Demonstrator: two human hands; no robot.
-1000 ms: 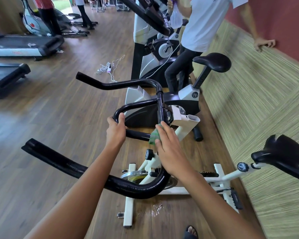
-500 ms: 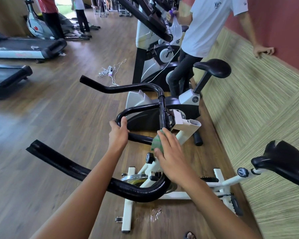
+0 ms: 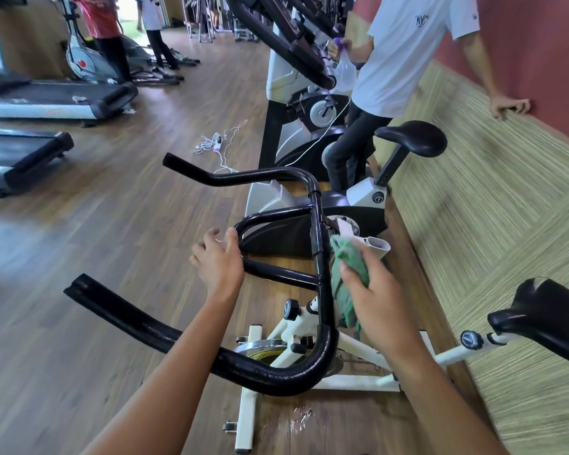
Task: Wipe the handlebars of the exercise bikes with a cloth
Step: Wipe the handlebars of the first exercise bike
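Head view:
- Handlebars: glossy black tube, bullhorn shape with an inner loop, sitting centre frame on top of the white bike frame. The near horn is looking scuffed or wet along its top.
- Cloth: green, bunched up, lying against the right side of the crossbar, just below the white stem post.
- Right hand: reaching in from lower right, fingers curling over the cloth and gripping it, pressing it toward the crossbar. Actual contact between cloth and tube is looking likely, but I can't confirm it.
- Left hand: reaching in from lower left, fingers loose and spread, holding nothing. The thumb is touching the outer bend of the inner loop; the other fingers are hanging clear of the tube.
- Orientation: the crossbar's long axis is running away from the camera, near to far. Both horns are pointing left, out over the wooden floor. The cloth is hanging lengthwise along the crossbar, bunched end up by the post, tail trailing down toward the frame.
- Saddle is sitting off to the right, near the wall.
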